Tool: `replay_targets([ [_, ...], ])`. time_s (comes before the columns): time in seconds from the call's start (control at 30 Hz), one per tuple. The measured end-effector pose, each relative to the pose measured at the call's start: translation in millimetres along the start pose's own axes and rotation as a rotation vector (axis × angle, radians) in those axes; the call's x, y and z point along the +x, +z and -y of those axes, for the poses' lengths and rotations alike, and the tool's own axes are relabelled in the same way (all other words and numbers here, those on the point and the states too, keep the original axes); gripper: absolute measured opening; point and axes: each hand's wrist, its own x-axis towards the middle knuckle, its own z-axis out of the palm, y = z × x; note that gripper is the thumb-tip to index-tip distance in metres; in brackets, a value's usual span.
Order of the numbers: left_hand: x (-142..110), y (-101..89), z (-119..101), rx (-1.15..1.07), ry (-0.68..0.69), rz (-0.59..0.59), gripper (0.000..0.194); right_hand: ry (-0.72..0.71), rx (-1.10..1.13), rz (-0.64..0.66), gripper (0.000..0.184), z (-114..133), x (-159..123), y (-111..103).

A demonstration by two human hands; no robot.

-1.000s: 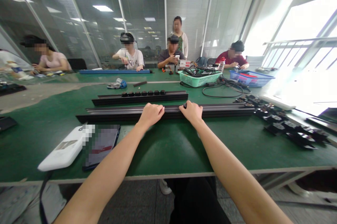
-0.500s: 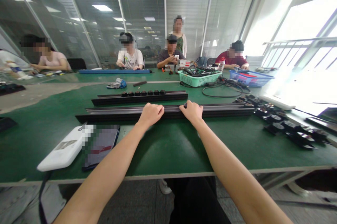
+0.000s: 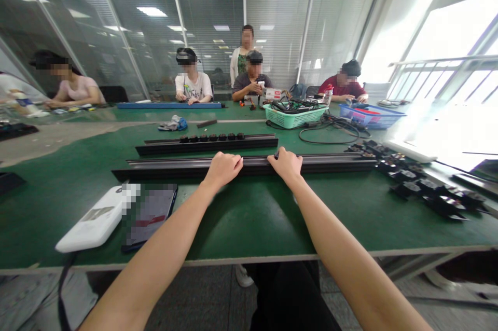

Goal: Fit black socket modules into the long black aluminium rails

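A long black metal rail point(image 3: 175, 169) lies across the green table in front of me. My left hand point(image 3: 223, 169) is closed around it left of its middle. Farther right, my right hand point(image 3: 287, 163) is closed over a small black part point(image 3: 276, 154) at the rail; only a bit of that part shows by the thumb. Behind lies a shorter black rail point(image 3: 206, 146) with several small black pieces point(image 3: 212, 138) in a row on top. Several black parts with shiny faces point(image 3: 406, 188) are heaped past the rail's right end.
At the left front lie a white device point(image 3: 91, 219) with a cable and a dark phone point(image 3: 151, 217). Farther back are a crumpled cloth point(image 3: 173, 123), a green basket point(image 3: 290, 121) of cables and a blue basket point(image 3: 373, 117). Several people work across the table.
My right hand has shifted slightly to the right along the rail with the small black part. My left hand stays put. The standing person in the background has moved left.
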Motion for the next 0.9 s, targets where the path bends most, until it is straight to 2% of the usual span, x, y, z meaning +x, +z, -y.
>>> replay_targets([
  [0.9, -0.4, -0.7, 0.2, 0.031, 0.013, -0.012, 0.045, 0.030, -0.012, 0.023, 0.038, -6.9, 5.1, -2.2],
])
